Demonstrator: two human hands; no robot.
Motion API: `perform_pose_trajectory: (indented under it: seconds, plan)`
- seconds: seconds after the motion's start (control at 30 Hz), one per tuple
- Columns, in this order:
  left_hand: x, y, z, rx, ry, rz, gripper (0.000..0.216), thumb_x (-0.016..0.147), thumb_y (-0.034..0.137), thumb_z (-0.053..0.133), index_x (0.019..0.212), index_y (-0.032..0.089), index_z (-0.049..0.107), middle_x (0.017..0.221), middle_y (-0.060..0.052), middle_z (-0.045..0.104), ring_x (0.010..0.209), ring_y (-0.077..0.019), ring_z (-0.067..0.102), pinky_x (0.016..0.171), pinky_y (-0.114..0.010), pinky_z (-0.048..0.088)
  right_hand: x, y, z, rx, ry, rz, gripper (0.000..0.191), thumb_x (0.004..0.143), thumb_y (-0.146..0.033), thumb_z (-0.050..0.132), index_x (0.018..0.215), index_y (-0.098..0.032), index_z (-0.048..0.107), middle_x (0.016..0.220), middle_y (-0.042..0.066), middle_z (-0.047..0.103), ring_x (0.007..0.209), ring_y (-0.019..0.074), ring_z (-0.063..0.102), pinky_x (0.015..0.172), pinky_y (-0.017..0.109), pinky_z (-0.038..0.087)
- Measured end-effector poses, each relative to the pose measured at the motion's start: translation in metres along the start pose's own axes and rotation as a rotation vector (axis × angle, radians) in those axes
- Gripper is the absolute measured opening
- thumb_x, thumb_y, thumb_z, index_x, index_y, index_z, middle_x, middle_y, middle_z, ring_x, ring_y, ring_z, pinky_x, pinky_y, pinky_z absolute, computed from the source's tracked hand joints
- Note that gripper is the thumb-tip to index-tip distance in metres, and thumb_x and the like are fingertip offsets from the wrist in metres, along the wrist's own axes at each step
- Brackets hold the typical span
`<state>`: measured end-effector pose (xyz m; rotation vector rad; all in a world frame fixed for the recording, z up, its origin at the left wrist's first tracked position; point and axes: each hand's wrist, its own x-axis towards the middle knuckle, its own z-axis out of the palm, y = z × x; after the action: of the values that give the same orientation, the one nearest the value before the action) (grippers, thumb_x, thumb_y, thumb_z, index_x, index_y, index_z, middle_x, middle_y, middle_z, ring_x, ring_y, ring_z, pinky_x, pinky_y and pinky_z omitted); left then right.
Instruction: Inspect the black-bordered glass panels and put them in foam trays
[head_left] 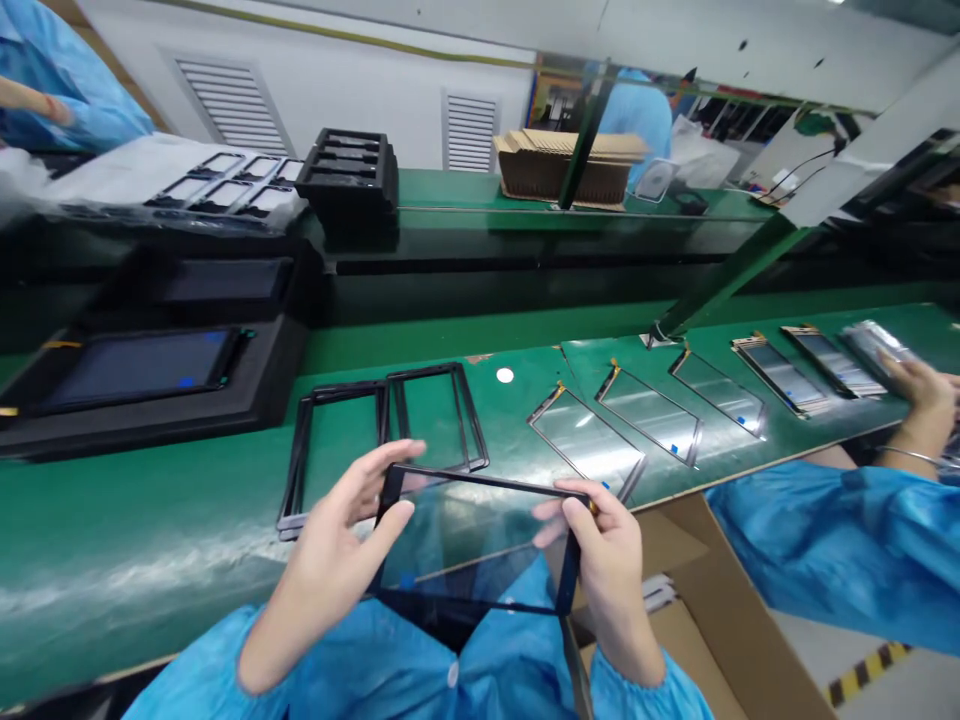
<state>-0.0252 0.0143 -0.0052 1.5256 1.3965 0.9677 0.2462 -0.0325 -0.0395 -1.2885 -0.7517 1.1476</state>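
A clear touch-screen glass panel with a black border [480, 545] is held level in front of my chest, above the bench edge. Its left end is gripped by my left hand [349, 535], thumb on top and fingers beneath. At the other end my right hand [604, 545] pinches the border close to a small orange tab. Just beyond my left hand lie several black plastic frames [471, 415], some overlapping. Past my right hand, a row of transparent glass panels [589, 435] with orange flex tails rests on the green bench [187, 520].
At left, a black foam tray [262, 400] holds screens [142, 370]. A co-worker's hand [926, 385] touches a wrapped stack [874, 345] at far right. An open cardboard box [690, 640] stands below the bench edge. A green post [727, 275] rises behind the panels.
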Motion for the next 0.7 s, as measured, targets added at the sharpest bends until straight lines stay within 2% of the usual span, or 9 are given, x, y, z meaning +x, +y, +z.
perform_pose_trajectory:
  seconds: [0.07,0.13,0.23,0.33,0.43,0.5,0.57,0.63,0.7]
  plan:
    - [0.007,0.005,0.001,0.269,0.001,0.269,0.046,0.099,0.033,0.070,0.145,0.029,0.067,0.159,-0.011,0.061,0.141,-0.0352,0.063,0.121,-0.053,0.046,-0.001,-0.003,0.002,-0.024,-0.034,-0.009,0.027,0.092,-0.046,0.080,0.100,-0.021,0.077,0.077,0.008,0.085,0.051,0.0213,0.078,0.054,0.027,0.061]
    - [0.014,0.012,0.005,0.436,-0.133,0.490,0.042,0.099,0.030,0.069,0.142,0.030,0.072,0.151,-0.009,0.069,0.139,-0.0353,0.064,0.128,-0.057,0.037,-0.003,-0.005,0.005,-0.045,-0.065,-0.011,0.025,0.093,-0.045,0.079,0.099,-0.021,0.077,0.076,0.007,0.085,0.052,0.0208,0.078,0.054,0.026,0.061]
    - [0.022,0.019,0.013,0.491,-0.383,0.579,0.033,0.105,0.028,0.060,0.133,0.030,0.079,0.120,-0.006,0.085,0.108,-0.0300,0.081,0.107,-0.046,0.059,-0.008,-0.006,0.012,-0.070,-0.084,-0.010,0.024,0.094,-0.044,0.079,0.099,-0.021,0.078,0.075,0.008,0.085,0.051,0.0206,0.078,0.053,0.025,0.061]
    - [0.027,0.019,0.018,0.492,-0.440,0.562,0.033,0.108,0.026,0.054,0.127,0.028,0.081,0.108,-0.006,0.087,0.096,-0.0271,0.083,0.083,-0.035,0.065,-0.011,-0.004,0.018,-0.081,-0.082,0.004,0.029,0.092,-0.048,0.080,0.099,-0.020,0.079,0.076,0.009,0.085,0.052,0.0214,0.079,0.053,0.026,0.061]
    - [0.026,0.010,0.009,0.481,-0.322,0.650,0.032,0.105,0.025,0.063,0.132,0.032,0.079,0.120,-0.003,0.085,0.108,-0.0262,0.081,0.108,-0.042,0.058,-0.005,0.001,0.022,-0.060,-0.055,0.036,0.038,0.087,-0.053,0.083,0.098,-0.018,0.079,0.074,0.010,0.084,0.049,0.0216,0.077,0.051,0.027,0.061]
    - [0.022,0.002,-0.002,0.427,-0.043,0.659,0.041,0.099,0.025,0.073,0.139,0.037,0.074,0.141,-0.002,0.076,0.131,-0.0297,0.071,0.129,-0.053,0.037,0.004,0.008,0.024,-0.018,0.024,0.050,0.043,0.084,-0.055,0.086,0.100,-0.017,0.078,0.074,0.009,0.084,0.048,0.0202,0.075,0.052,0.027,0.060]
    - [0.012,-0.008,-0.010,0.211,0.287,0.529,0.055,0.099,0.027,0.074,0.151,0.039,0.063,0.157,-0.004,0.064,0.147,-0.0316,0.057,0.132,-0.056,0.029,0.014,0.017,0.030,0.080,0.128,0.056,0.047,0.081,-0.055,0.088,0.107,-0.018,0.076,0.079,0.006,0.085,0.052,0.0186,0.076,0.055,0.026,0.060]
    - [0.001,-0.019,-0.010,-0.169,0.373,0.325,0.062,0.102,0.037,0.071,0.161,0.037,0.051,0.158,-0.009,0.063,0.146,-0.0327,0.059,0.124,-0.054,0.044,0.025,0.028,0.044,0.219,0.167,0.071,0.049,0.082,-0.055,0.089,0.116,-0.023,0.073,0.087,0.003,0.086,0.059,0.0180,0.078,0.061,0.027,0.063]
    - [-0.007,-0.027,-0.004,-0.515,0.247,0.134,0.065,0.099,0.048,0.073,0.158,0.031,0.053,0.148,-0.017,0.070,0.132,-0.0367,0.070,0.105,-0.051,0.062,0.032,0.040,0.065,0.330,0.091,0.105,0.050,0.083,-0.055,0.088,0.121,-0.026,0.071,0.095,0.003,0.086,0.065,0.0191,0.080,0.067,0.031,0.065]
